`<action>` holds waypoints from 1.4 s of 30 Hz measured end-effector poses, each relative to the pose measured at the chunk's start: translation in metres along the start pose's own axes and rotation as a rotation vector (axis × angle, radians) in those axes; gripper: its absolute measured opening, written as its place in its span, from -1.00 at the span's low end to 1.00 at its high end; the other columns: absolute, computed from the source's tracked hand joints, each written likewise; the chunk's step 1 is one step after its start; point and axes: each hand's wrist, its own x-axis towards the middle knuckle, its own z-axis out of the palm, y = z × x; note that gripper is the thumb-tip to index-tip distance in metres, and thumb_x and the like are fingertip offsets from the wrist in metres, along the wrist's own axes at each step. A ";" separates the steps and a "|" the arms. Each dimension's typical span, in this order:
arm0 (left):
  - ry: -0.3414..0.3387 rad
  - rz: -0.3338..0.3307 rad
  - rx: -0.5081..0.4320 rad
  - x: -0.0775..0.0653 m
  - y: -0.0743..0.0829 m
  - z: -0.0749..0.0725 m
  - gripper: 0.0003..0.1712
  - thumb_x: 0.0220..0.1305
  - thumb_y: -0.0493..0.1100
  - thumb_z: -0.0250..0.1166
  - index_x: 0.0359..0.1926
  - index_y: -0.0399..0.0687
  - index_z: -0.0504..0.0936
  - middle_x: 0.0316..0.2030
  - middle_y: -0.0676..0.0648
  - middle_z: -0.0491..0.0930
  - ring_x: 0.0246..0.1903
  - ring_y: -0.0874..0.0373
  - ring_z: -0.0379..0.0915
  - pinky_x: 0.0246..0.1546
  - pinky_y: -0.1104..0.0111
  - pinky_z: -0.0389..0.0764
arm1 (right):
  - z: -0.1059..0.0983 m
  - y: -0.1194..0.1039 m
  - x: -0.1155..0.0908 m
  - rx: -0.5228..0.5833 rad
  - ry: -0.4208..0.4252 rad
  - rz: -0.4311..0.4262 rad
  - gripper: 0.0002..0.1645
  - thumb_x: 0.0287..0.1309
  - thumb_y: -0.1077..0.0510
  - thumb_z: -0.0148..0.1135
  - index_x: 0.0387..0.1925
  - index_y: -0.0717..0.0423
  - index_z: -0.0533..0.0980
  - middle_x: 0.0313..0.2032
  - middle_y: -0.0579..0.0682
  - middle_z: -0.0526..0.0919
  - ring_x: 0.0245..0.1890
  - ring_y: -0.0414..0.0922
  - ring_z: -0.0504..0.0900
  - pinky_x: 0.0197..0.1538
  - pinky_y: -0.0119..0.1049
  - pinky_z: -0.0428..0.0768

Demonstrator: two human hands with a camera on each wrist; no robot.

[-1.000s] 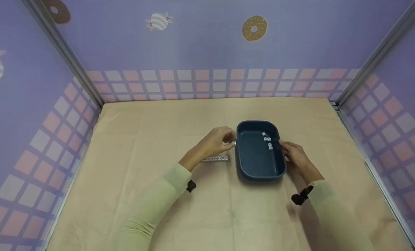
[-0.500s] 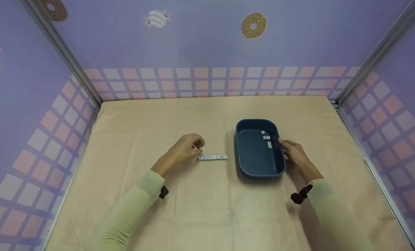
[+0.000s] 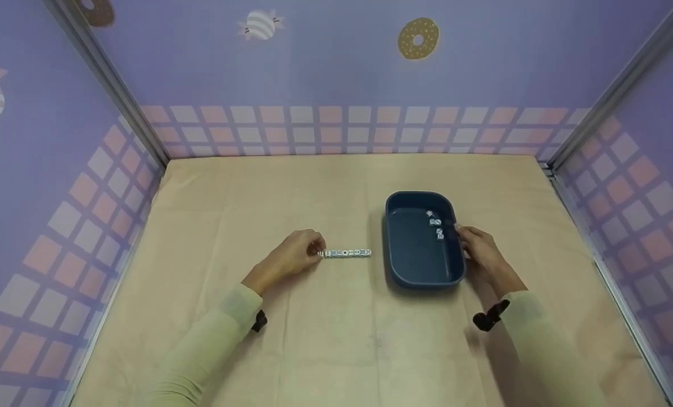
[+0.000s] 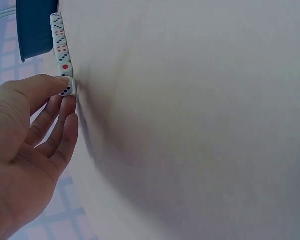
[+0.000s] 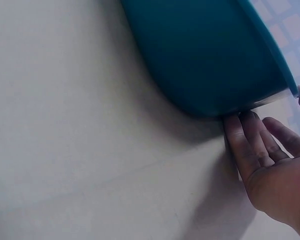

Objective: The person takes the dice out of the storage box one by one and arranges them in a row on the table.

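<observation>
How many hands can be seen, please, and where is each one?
2: the left hand pinches a die at the left end of the dice row; the right hand holds the blue container at its right side.

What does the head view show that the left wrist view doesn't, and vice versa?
Only the head view: the right-hand grip at the right side of the dark blue, rounded rectangular tray, and the small white dice with dark pips lying inside it.

Only the left wrist view: the palm side of the left-hand grip, its thumb plainly against the end die, and red pips.

Both: the left-hand grip, the straight row of white dice, part of the tray, and the pale cloth.
</observation>
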 end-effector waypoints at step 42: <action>0.028 0.044 -0.035 0.029 0.032 0.006 -0.51 0.38 -0.13 0.49 0.23 -0.27 0.64 0.08 -0.11 0.61 0.13 -0.04 0.57 0.18 0.14 0.61 | -0.003 -0.002 0.000 -0.069 0.014 0.022 -0.03 0.49 -0.37 0.14 0.62 0.15 0.21 0.54 0.19 0.31 0.57 0.11 0.25 0.61 0.05 0.10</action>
